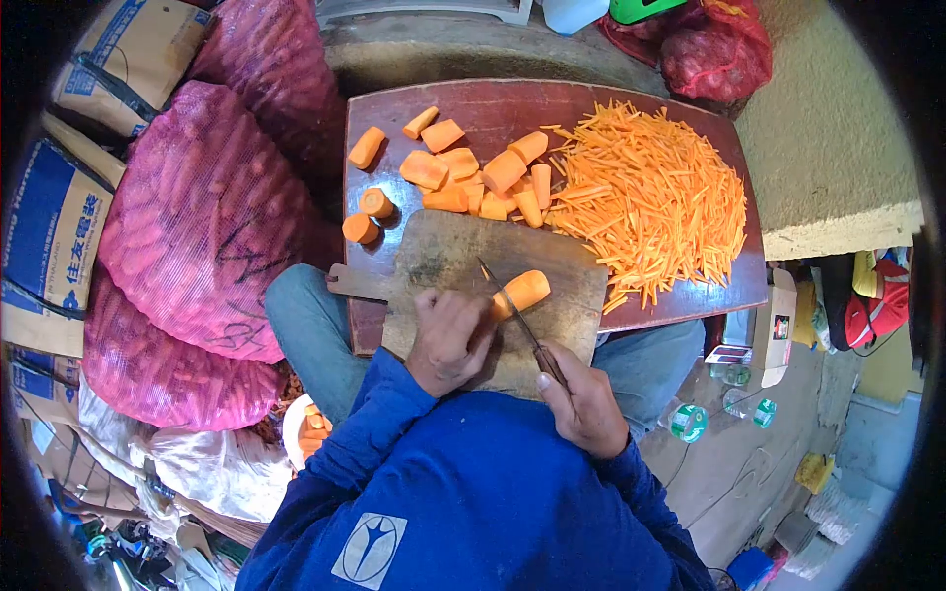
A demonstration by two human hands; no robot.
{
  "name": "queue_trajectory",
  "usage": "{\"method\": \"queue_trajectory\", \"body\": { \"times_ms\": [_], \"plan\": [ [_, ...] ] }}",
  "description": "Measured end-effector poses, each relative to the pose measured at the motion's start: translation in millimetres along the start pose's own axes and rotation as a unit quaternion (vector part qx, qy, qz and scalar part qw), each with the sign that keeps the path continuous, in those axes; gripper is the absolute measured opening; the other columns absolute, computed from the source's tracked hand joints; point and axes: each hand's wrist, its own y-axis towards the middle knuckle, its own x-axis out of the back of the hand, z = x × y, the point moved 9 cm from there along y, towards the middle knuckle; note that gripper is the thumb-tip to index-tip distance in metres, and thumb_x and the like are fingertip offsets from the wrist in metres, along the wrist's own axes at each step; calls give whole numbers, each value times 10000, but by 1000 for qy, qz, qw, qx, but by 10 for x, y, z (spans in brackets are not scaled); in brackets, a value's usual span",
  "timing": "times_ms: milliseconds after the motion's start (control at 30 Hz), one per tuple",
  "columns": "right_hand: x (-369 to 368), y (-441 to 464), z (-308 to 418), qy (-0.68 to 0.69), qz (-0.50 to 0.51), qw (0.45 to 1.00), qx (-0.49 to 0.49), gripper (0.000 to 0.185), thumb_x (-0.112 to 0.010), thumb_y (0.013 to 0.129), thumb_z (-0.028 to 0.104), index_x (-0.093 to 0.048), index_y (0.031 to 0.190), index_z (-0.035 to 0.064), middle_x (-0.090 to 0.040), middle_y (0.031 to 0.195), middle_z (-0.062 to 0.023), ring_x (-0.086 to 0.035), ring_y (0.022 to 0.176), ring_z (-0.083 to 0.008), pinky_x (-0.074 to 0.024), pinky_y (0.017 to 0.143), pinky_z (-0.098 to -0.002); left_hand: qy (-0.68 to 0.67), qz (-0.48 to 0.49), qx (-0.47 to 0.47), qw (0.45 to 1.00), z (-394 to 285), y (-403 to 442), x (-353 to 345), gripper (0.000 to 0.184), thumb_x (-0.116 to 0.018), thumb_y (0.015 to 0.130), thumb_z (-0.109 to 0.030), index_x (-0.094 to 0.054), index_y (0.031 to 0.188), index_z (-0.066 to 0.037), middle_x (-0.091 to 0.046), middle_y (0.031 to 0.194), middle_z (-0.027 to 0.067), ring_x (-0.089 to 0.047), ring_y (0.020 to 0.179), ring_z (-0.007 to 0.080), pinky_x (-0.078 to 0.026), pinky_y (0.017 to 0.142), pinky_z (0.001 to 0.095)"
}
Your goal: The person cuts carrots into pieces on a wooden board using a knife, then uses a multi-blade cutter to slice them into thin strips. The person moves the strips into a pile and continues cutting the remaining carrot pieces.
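A peeled carrot piece [528, 288] lies on a worn wooden cutting board [434, 246] in front of me. My left hand [451, 340] has its fingers curled over the board and closed at the carrot's near left end. In my right hand [586, 404] is the handle of a knife [532, 340]. The narrow blade crosses the carrot slantwise, with its tip pointing away and left. Whether the edge has entered the carrot I cannot tell. Beyond the board, several peeled carrot chunks [424, 169] sit beside a large heap of carrot strips [650, 197].
The board rests on a dark red wooden table [473, 98]. Pink mesh sacks [197, 217] and cardboard boxes [49, 246] stand on the left. A white bucket [296, 433] with carrot pieces is by my left knee. Plastic bottles [688, 422] lie on the floor at right.
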Motion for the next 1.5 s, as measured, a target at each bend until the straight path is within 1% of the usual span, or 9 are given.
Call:
{"method": "queue_trajectory", "body": {
  "times_ms": [67,167,367,467,900,1133,1200,1267,1500],
  "plan": [
    [7,-38,37,-7,-20,999,36,391,-649,1021,106,-557,1377,-29,-717,1060,-283,-723,1001,-485,-584,845,-479,0,-42,-69,997,-102,1,32,401,-813,751,-42,-695,1135,-56,-656,994,70,-634,913,271,-388,854,439],
    [61,-72,171,-19,-26,999,39,409,-652,1021,115,-555,1391,-28,-723,1060,-277,-728,1009,-477,-588,857,-469,-4,-40,-58,998,-50,-34,10,335,-831,763,-33,-721,1077,-71,-691,1033,83,-651,908,289,-397,857,444],
    [107,-80,328,-38,-23,998,33,401,-653,1015,112,-561,1380,-25,-720,1061,-289,-726,1007,-476,-593,835,-463,31,-33,-76,996,-106,-13,8,353,-807,760,-84,-709,1098,-66,-667,1037,72,-632,926,272,-380,885,463],
    [23,-41,258,-40,-23,997,66,385,-647,1016,110,-559,1368,-19,-718,1051,-288,-726,978,-476,-591,807,-481,40,-26,-91,995,-121,-25,7,393,-805,756,-109,-698,1132,-67,-658,1061,84,-623,942,283,-374,886,484],
    [-135,102,152,-96,10,995,30,344,-598,1043,166,-498,1334,14,-696,973,-302,-695,914,-518,-548,751,-575,59,-11,-92,994,-88,-39,-37,449,-809,743,-132,-689,1168,-52,-631,1042,98,-592,946,299,-366,871,498],
    [-194,379,215,-161,33,986,36,301,-573,1067,261,-473,1198,9,-674,784,-305,-676,792,-543,-526,702,-642,86,-61,-36,994,29,-36,8,371,-780,820,-124,-699,1169,-31,-653,1041,117,-597,952,309,-369,887,487],
    [-218,469,240,-164,25,985,54,290,-570,1067,259,-478,1175,6,-677,793,-310,-677,789,-543,-527,700,-640,94,-72,-31,993,10,-41,31,354,-777,844,-133,-700,1173,-30,-649,1049,122,-596,959,313,-368,893,488],
    [-231,540,252,-171,17,983,72,281,-568,1068,258,-483,1152,4,-681,801,-315,-677,785,-543,-529,699,-639,105,-54,32,993,71,-24,31,348,-783,865,-163,-698,1170,-19,-634,1088,143,-582,1017,329,-364,908,497],
    [-348,546,155,-159,31,984,76,293,-600,1051,240,-533,1202,-3,-697,905,-317,-680,855,-534,-537,726,-599,121,-45,18,991,136,-88,49,402,-790,859,-191,-681,1211,-30,-611,1112,151,-547,1084,351,-360,961,527]
  ]
}}
